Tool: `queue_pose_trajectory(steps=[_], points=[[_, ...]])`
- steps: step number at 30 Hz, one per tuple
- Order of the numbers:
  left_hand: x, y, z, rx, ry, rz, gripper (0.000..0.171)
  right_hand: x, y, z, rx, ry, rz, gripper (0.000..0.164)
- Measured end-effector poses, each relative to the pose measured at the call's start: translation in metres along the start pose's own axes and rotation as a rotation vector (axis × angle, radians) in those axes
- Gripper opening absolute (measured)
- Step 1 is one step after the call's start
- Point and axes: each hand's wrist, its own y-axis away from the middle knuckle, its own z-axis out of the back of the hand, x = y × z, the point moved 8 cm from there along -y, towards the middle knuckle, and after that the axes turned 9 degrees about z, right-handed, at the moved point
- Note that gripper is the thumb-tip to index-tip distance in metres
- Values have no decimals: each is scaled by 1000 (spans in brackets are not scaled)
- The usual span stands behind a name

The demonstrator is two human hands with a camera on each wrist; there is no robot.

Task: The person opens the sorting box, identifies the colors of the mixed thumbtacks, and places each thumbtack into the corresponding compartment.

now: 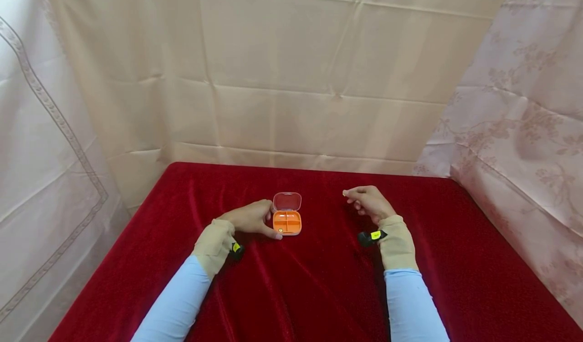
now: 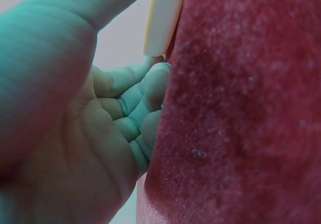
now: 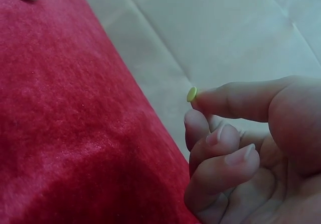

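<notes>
The left hand [image 1: 248,217] grips the orange pill box [image 1: 294,225] at its left side – thumb by the near corner, a finger farther back. The box sits on the red-covered bench [image 1: 328,291], its clear lid [image 1: 287,201] raised. To its right, well apart, the right hand [image 1: 368,201] pinches a small yellow tablet [image 3: 192,94] – thumb against finger.

yellow-green tablet [image 3: 191,94] in right hand [image 3: 246,159]
</notes>
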Motion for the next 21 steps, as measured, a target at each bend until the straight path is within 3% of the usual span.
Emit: queue_pose_trajectory(steps=[21], points=[[0, 0, -1, 8, 16, -9, 58, 4, 1, -14, 52, 38, 14, 37]])
